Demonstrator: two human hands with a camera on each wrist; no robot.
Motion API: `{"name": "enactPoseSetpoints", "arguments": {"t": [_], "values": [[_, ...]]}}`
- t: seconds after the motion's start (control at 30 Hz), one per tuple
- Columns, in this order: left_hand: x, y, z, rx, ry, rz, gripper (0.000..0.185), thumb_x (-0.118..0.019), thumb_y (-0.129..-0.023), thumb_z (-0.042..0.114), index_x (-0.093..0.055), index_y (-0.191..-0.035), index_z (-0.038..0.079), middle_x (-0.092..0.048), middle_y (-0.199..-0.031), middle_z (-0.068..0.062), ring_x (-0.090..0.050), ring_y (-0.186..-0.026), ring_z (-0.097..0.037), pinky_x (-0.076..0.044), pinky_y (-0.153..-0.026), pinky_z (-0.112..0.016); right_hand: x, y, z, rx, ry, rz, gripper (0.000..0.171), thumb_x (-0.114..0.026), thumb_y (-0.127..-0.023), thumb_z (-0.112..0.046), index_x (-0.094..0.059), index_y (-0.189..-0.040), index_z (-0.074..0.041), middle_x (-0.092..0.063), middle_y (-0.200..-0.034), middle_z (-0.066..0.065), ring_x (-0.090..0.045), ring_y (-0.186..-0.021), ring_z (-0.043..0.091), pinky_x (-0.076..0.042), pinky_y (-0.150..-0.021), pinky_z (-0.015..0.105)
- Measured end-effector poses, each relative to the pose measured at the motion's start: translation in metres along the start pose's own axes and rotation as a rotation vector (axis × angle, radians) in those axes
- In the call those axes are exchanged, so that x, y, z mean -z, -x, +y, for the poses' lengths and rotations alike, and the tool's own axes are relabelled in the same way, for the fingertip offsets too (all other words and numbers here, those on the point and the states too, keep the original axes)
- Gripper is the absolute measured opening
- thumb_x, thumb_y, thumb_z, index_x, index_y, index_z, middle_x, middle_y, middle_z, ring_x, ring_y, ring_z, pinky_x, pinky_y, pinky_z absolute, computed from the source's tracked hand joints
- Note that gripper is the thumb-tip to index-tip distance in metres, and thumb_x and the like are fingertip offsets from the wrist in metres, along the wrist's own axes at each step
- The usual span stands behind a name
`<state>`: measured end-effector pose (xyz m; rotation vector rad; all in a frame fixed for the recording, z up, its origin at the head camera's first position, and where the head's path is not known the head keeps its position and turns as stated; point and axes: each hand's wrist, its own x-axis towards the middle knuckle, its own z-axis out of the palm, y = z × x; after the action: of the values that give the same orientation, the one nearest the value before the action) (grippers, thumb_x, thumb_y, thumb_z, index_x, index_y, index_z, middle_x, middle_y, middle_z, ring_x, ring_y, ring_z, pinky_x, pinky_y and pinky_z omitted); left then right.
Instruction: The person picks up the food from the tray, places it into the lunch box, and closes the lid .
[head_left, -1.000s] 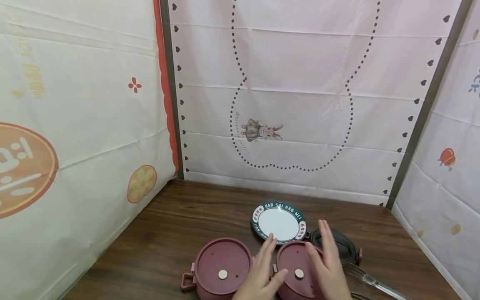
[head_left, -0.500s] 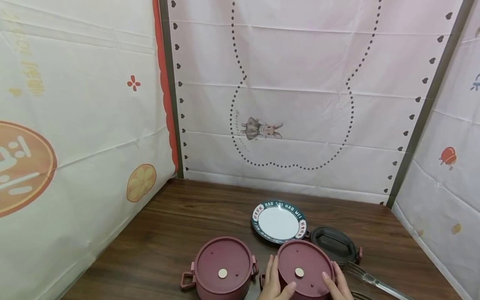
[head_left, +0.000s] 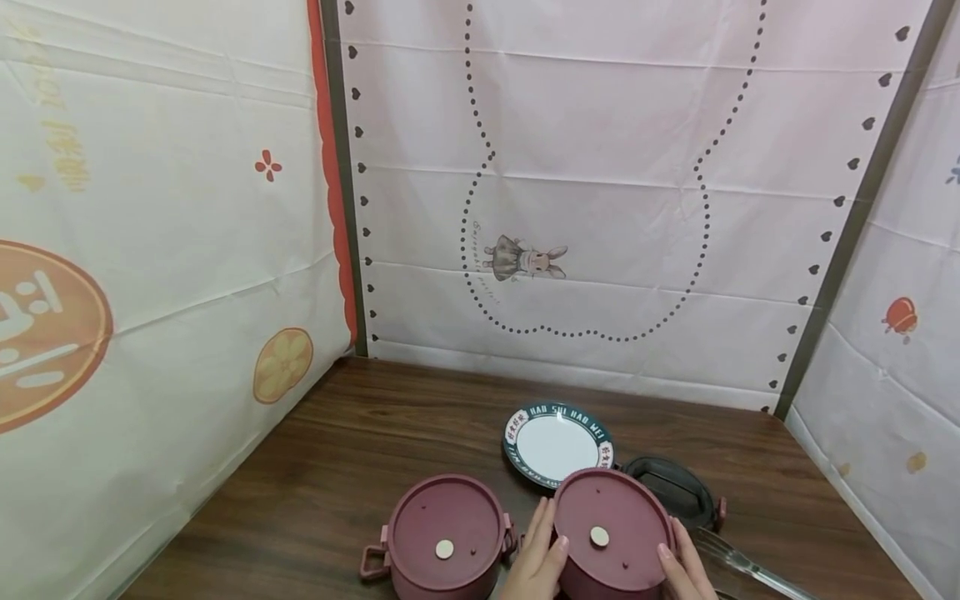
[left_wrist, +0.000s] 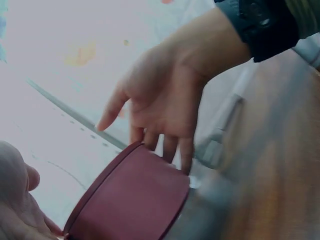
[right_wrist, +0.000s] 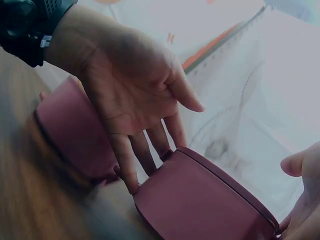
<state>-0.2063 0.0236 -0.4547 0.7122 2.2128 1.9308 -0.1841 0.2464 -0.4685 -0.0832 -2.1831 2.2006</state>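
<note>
Two maroon lidded pots with pale round buttons on top appear in the head view. My left hand point(head_left: 536, 554) and right hand point(head_left: 686, 562) hold the right-hand pot point(head_left: 615, 517) between them by its two sides. In the right wrist view, the left hand's fingers point(right_wrist: 142, 155) reach down to the pot's side handle, with the thumb off the pot. Opposite, in the left wrist view, the right hand's fingers point(left_wrist: 170, 147) reach behind the pot's end. The pot's lower edge lies above the tabletop. The other pot point(head_left: 450, 525) stands untouched beside the left hand.
Behind the held pot lies a plate point(head_left: 517, 458) with a dark green lettered rim. A black oval dish or lid point(head_left: 667, 487) with maroon handles is at its right. A fork point(head_left: 742, 562) lies right of the right hand. Printed cloth walls point(head_left: 615, 208) enclose the wooden table point(head_left: 300, 500).
Both hands came down from above the pots onto the sides of the right-hand pot. Since half a second ago that pot has risen slightly. The other pot, plate and fork stay put.
</note>
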Motion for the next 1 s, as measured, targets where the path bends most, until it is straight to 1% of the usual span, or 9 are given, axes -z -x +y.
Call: {"name": "enactPoseSetpoints", "arguments": {"t": [0.1,0.13,0.23,0.33,0.47,0.6,0.7,0.83,1.0], "values": [[0.013,0.008,0.024,-0.052,-0.064,0.031,0.059,-0.036,-0.108,0.032,-0.023,-0.158,0.002,-0.014,-0.165,-0.025,-0.016,-0.148,-0.050,-0.026,-0.115,-0.063,-0.001,0.003,-0.017,0.089,0.049,-0.078,0.071,-0.030,-0.110,-0.026,0.016,-0.154,0.004,0.011,-0.157,0.041,-0.016,-0.146,0.047,-0.045,-0.097,0.018],[0.019,0.010,0.031,-0.084,-0.099,0.047,0.058,-0.035,-0.109,0.031,-0.024,-0.158,0.003,-0.015,-0.165,-0.023,-0.018,-0.148,-0.049,-0.024,-0.117,-0.061,-0.002,0.002,-0.022,0.140,0.050,-0.122,0.069,-0.028,-0.110,-0.024,0.017,-0.153,0.005,0.015,-0.156,0.041,-0.005,-0.148,0.042,-0.043,-0.099,0.018],[0.037,0.016,0.054,-0.146,-0.190,0.120,0.054,-0.036,-0.109,0.028,-0.028,-0.157,0.005,-0.021,-0.165,-0.018,-0.020,-0.150,-0.043,-0.013,-0.118,-0.063,-0.011,0.000,-0.036,0.287,0.017,-0.250,0.064,-0.023,-0.110,-0.017,0.018,-0.153,0.006,0.021,-0.154,0.041,-0.016,-0.147,0.001,-0.038,-0.098,0.009],[0.057,0.024,0.070,-0.144,-0.251,0.191,0.052,-0.037,-0.109,0.029,-0.032,-0.156,0.009,-0.024,-0.165,-0.013,-0.023,-0.151,-0.036,-0.015,-0.118,-0.060,-0.031,-0.002,-0.049,0.370,-0.011,-0.318,0.061,-0.023,-0.110,-0.013,0.013,-0.154,0.007,0.018,-0.155,0.041,-0.033,-0.125,-0.025,-0.036,-0.097,0.005],[0.083,0.036,0.079,-0.093,-0.236,0.244,0.052,-0.037,-0.109,0.032,-0.034,-0.155,0.009,-0.025,-0.165,-0.014,-0.027,-0.149,-0.036,-0.038,-0.111,-0.054,-0.065,0.001,-0.066,0.325,0.019,-0.278,0.060,-0.030,-0.109,-0.017,0.000,-0.159,0.000,0.006,-0.162,0.033,-0.035,-0.127,-0.021,-0.038,-0.099,0.007],[0.105,0.047,0.080,-0.026,-0.128,0.281,0.053,-0.037,-0.109,0.032,-0.034,-0.155,0.006,-0.022,-0.164,-0.019,-0.030,-0.146,-0.045,-0.058,-0.087,-0.046,-0.096,0.003,-0.074,0.248,0.039,-0.262,0.062,-0.036,-0.108,-0.023,-0.007,-0.160,-0.005,0.000,-0.165,0.028,-0.033,-0.146,0.017,-0.042,-0.107,0.019],[0.116,0.054,0.076,0.017,-0.094,0.309,0.054,-0.038,-0.109,0.032,-0.033,-0.155,0.005,-0.020,-0.165,-0.020,-0.029,-0.145,-0.048,-0.060,-0.083,-0.047,-0.114,0.001,-0.075,0.202,0.016,-0.293,0.066,-0.038,-0.108,-0.026,-0.005,-0.160,-0.004,0.002,-0.166,0.026,-0.012,-0.151,0.042,-0.035,-0.116,0.037],[0.127,0.061,0.066,0.046,-0.110,0.331,0.055,-0.037,-0.109,0.029,-0.030,-0.155,0.001,-0.017,-0.164,-0.025,-0.027,-0.144,-0.051,-0.059,-0.081,-0.051,-0.130,-0.003,-0.070,0.145,-0.008,-0.338,0.069,-0.038,-0.108,-0.030,-0.001,-0.160,-0.002,0.009,-0.165,0.026,0.000,-0.151,0.047,-0.023,-0.119,0.053],[0.137,0.069,0.050,0.075,-0.112,0.344,0.055,-0.036,-0.109,0.026,-0.026,-0.155,-0.004,-0.013,-0.162,-0.031,-0.026,-0.142,-0.056,-0.059,-0.079,-0.055,-0.141,-0.004,-0.059,0.113,0.021,-0.391,0.070,-0.037,-0.108,-0.031,0.001,-0.159,0.000,0.014,-0.163,0.029,0.004,-0.149,0.051,-0.021,-0.116,0.060]]}}
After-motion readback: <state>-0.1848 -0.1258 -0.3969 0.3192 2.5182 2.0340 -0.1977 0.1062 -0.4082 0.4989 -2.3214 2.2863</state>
